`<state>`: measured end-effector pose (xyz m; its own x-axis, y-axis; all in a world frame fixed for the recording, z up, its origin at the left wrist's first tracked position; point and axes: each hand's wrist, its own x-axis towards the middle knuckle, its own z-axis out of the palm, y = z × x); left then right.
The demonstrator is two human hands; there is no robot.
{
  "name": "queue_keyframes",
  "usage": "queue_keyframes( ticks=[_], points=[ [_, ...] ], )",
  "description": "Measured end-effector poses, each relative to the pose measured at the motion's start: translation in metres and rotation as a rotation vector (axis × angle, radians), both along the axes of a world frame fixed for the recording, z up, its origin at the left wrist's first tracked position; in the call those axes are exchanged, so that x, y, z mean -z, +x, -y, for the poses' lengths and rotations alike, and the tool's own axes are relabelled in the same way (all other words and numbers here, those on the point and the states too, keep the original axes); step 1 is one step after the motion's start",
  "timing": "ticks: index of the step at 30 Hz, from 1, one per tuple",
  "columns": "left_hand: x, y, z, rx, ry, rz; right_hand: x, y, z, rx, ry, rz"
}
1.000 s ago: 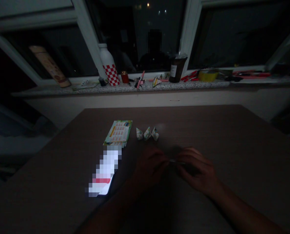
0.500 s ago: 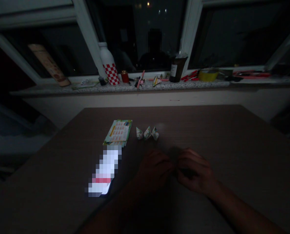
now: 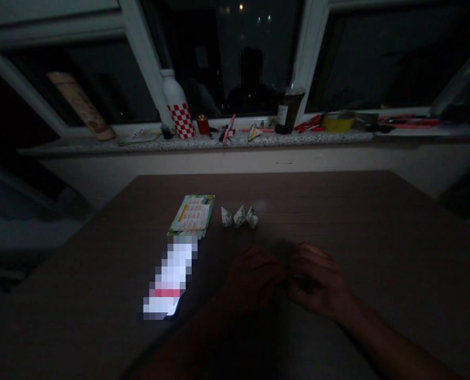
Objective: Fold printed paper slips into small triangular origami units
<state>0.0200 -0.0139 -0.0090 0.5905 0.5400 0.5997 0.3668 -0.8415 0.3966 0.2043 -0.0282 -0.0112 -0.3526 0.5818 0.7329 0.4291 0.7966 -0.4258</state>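
Note:
My left hand (image 3: 254, 277) and my right hand (image 3: 316, 277) meet at the fingertips low over the table, their fingers curled and closed. What they pinch between them is too dark to make out; only a faint edge shows by the right fingers. Just beyond my left hand stand three small folded paper pieces (image 3: 239, 217) in a row, pale with green print. To their left lies a stack of printed paper sheets (image 3: 193, 215). A lit phone (image 3: 169, 279) with a blurred screen lies nearer, left of my left hand.
The brown table (image 3: 377, 221) reaches to the wall under a window. On the stone sill (image 3: 140, 142) stand a red-and-white checked bottle (image 3: 181, 119), a tan cylinder (image 3: 82, 108), a small red jar (image 3: 202, 124), a dark cup (image 3: 286, 113) and a yellow roll (image 3: 338, 123).
My hands stay almost in place, with only slight shifts of the fingers. The paper pieces, sheets and phone have not moved on the table.

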Motion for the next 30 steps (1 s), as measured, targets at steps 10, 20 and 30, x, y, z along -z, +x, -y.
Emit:
queue_keyframes(
  ticks=[10, 20, 30],
  points=[
    [0.0, 0.004, 0.003, -0.066, 0.029, 0.146, 0.003, 0.003, -0.003, 0.003, -0.041, -0.059],
    [-0.007, -0.017, -0.002, -0.177, -0.111, 0.205, 0.006, 0.015, -0.009, 0.055, -0.11, -0.038],
    [-0.003, -0.013, -0.004, -0.171, -0.196, 0.258, 0.006, 0.016, -0.006, 0.103, -0.145, -0.135]
  ],
)
